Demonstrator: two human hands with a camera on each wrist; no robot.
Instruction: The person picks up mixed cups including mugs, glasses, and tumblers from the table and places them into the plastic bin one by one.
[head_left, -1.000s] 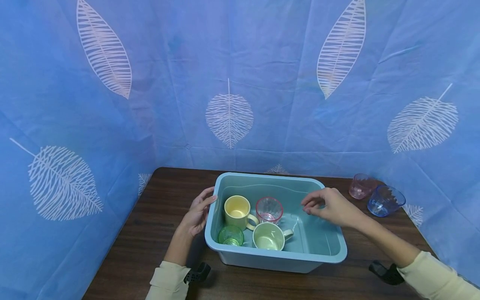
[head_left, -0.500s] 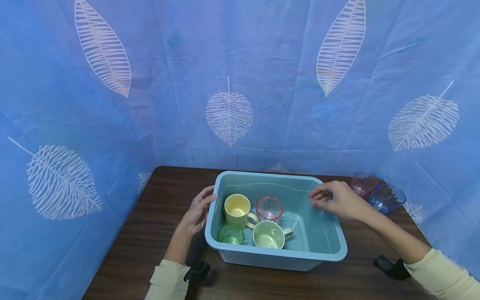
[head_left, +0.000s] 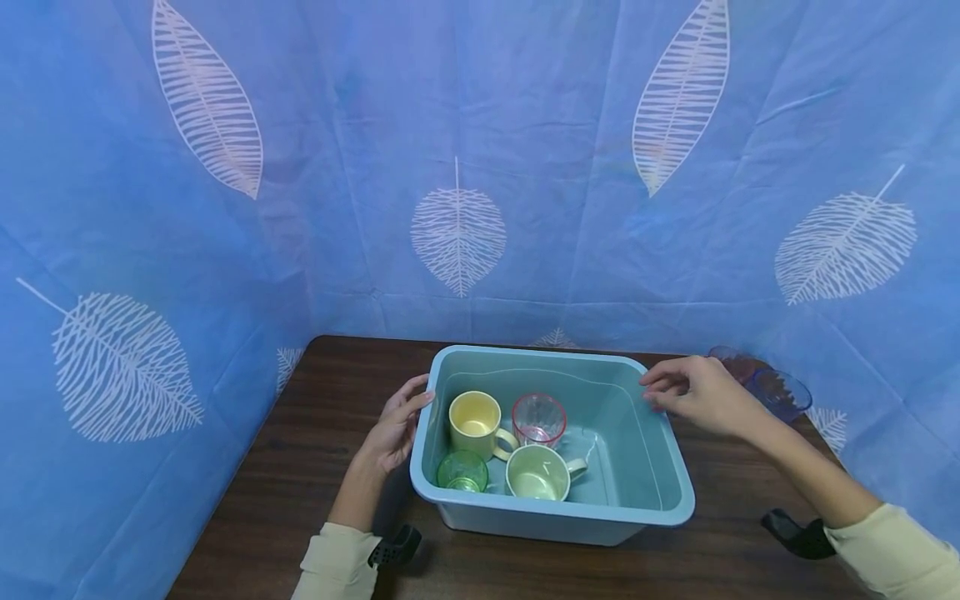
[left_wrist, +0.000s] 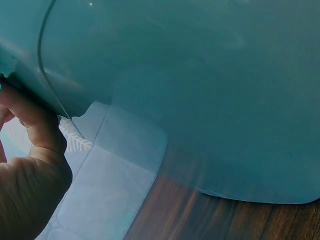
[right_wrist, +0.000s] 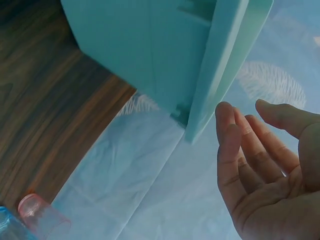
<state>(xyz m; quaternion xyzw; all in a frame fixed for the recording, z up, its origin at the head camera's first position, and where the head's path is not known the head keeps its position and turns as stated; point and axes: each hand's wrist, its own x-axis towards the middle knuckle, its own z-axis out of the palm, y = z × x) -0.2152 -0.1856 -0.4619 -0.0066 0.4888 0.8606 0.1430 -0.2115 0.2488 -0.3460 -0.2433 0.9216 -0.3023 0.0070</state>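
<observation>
A light blue plastic tub (head_left: 540, 523) stands on the table in the head view. My left hand (head_left: 396, 425) holds its left rim, thumb at the edge and fingers on the outer side. My right hand (head_left: 701, 393) hovers by the tub's back right corner with nothing in it, fingers loosely bent. In the right wrist view that hand's fingers (right_wrist: 230, 165) show apart from the rim. Inside the tub, toward the left, are a yellow mug (head_left: 471, 429), a red-rimmed clear glass (head_left: 538, 421), a green glass (head_left: 462, 473) and a pale green mug (head_left: 536, 475).
Behind my right hand, a pink glass (head_left: 723, 353) and a blue glass (head_left: 787, 396) stand at the table's back right, partly hidden in the head view. The dark wooden table (head_left: 315, 433) meets a blue leaf-patterned cloth (head_left: 555, 250) at the back and sides.
My right hand has moved right, from over the tub's inside to its back right corner, now covering part of the pink and blue glasses. The left hand and tub stay put.
</observation>
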